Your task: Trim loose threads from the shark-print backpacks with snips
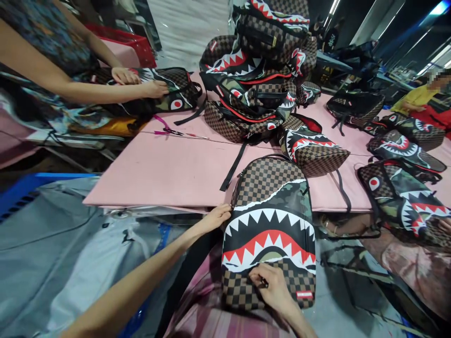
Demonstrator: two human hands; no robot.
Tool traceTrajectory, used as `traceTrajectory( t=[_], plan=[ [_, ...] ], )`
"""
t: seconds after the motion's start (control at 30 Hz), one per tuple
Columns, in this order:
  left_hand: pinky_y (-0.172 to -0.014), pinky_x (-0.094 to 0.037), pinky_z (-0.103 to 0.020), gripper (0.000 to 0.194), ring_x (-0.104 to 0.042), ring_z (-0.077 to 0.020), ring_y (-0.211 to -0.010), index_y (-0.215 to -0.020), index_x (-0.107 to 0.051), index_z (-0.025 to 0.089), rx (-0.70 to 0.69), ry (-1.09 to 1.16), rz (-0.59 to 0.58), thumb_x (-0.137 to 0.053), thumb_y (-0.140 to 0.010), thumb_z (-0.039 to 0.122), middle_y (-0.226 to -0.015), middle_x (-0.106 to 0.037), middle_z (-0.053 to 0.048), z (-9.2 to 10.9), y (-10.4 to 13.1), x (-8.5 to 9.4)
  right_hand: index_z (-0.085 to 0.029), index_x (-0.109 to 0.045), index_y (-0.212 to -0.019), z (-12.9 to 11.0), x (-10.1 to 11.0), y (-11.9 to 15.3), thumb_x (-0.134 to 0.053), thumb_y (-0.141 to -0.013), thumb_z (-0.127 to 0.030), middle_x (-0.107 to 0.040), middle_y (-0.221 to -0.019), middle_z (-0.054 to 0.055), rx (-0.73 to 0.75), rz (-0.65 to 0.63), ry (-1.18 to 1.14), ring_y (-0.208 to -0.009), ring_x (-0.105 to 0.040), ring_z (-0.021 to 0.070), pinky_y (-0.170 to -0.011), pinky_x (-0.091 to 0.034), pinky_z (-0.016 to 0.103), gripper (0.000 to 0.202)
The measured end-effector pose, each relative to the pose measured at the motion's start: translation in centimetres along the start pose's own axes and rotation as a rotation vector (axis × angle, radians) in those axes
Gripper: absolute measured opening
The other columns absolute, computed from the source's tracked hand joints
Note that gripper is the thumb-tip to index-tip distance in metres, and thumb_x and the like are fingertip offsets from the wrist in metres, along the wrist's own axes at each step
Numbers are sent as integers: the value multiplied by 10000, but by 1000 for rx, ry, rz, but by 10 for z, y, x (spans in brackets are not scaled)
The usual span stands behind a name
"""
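Observation:
A checkered backpack (271, 188) with a printed shark mouth stands before me, its lower part over my lap and its top against the pink table edge. At its left side, my left hand (219, 217) is closed on the bag's edge near the zipper. My right hand (273, 285) rests against the lower front panel with its fingers curled in. Something small and dark shows between those fingers, too little to name. Below and right of that hand is a small red label (305, 295) on the bag.
More shark-print backpacks (243, 117) are piled on the pink table (169, 173). Purple-handled pliers or snips (169, 130) lie at the left. A co-worker's hands (155, 88) press on another bag there. Other bags (405, 197) and a person are at the right. A blue crate (21, 192) stands left.

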State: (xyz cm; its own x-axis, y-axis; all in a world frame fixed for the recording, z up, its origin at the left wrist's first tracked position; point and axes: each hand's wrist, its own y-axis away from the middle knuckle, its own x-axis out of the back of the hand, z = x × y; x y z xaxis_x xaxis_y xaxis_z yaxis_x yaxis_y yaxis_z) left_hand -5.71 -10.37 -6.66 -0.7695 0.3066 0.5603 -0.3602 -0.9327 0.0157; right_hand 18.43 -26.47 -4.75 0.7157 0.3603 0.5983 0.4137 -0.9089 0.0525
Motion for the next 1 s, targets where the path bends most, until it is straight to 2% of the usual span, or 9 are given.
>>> traceTrajectory(
  t=[0.13, 0.3, 0.37, 0.43, 0.6, 0.67, 0.77, 0.87, 1.0],
  plan=[
    [-612, -383, -250, 367, -466, -138, -650, -532, -444, 175, -51, 29, 25, -480, -780, 443, -613, -470, 10, 32, 42, 26, -196, -676, -777, -11, 19, -4, -500, -785, -152, -628, -634, -3, -51, 45, -162, -575, -565, 122, -564, -421, 222, 181],
    [-516, -320, -227, 393, -420, -95, -524, -495, -473, 166, -118, -73, 367, -567, -790, 408, -529, -436, 36, 142, 65, 84, -208, -672, -777, -52, 83, -15, -517, -837, -191, -639, -654, 2, 96, 364, -277, -613, -594, 132, -574, -467, 238, 167],
    [-524, -327, -238, 390, -453, -108, -536, -524, -527, 166, -131, -251, 480, -573, -792, 447, -538, -482, 23, 176, 63, 84, -225, -670, -826, -76, 105, -24, -520, -844, -171, -661, -758, 18, 268, 497, -249, -738, -620, 155, -666, -495, 274, 161],
    [-537, -344, -257, 379, -516, -145, -586, -573, -583, 165, -104, -447, 462, -558, -804, 464, -587, -555, -8, 193, 54, 69, -241, -663, -939, -98, 117, -36, -505, -857, -158, -670, -928, 44, 402, 519, -186, -899, -620, 182, -783, -500, 323, 197],
    [-596, -438, -263, 325, -615, -166, -683, -811, -650, 152, -190, -520, 90, -366, -922, 267, -779, -668, -50, 188, 41, 31, -232, -539, -1198, -111, 110, -70, -436, -900, -199, -570, -1207, 73, 432, 225, -36, -1109, -542, 177, -937, -452, 344, 318],
    [-675, -472, -263, 298, -626, -159, -764, -901, -640, 149, -332, -516, 21, -347, -923, 201, -873, -676, -54, 182, 44, 34, -214, -492, -1233, -104, 105, -76, -435, -901, -202, -567, -1187, 77, 411, 168, 13, -1090, -544, 163, -925, -451, 323, 336],
    [-886, -448, -351, 243, -532, -232, -1099, -1073, -589, 126, -479, -681, 84, -490, -872, 221, -1134, -617, -107, 173, 48, 51, -195, -503, -1177, -96, 106, -79, -475, -895, -232, -585, -1099, 75, 384, 111, 156, -985, -576, 164, -838, -466, 304, 285],
    [-1042, -314, -424, 463, -284, -283, -1326, -1225, -487, 110, -469, -849, 54, -608, -801, 252, -1368, -444, -137, 165, 42, 65, -190, -566, -1016, -98, 110, -85, -596, -831, -307, -614, -934, 49, 385, -23, 333, -798, -602, 166, -684, -454, 276, 220],
    [-1068, -257, -431, 670, -157, -288, -1377, -1358, -334, 162, -387, -946, -108, -627, -773, 309, -1485, -264, -107, 155, 34, 64, -183, -593, -819, -112, 107, -95, -713, -720, -280, -567, -636, -23, 392, -171, 430, -539, -526, 123, -526, -354, 234, 183]
  ],
)
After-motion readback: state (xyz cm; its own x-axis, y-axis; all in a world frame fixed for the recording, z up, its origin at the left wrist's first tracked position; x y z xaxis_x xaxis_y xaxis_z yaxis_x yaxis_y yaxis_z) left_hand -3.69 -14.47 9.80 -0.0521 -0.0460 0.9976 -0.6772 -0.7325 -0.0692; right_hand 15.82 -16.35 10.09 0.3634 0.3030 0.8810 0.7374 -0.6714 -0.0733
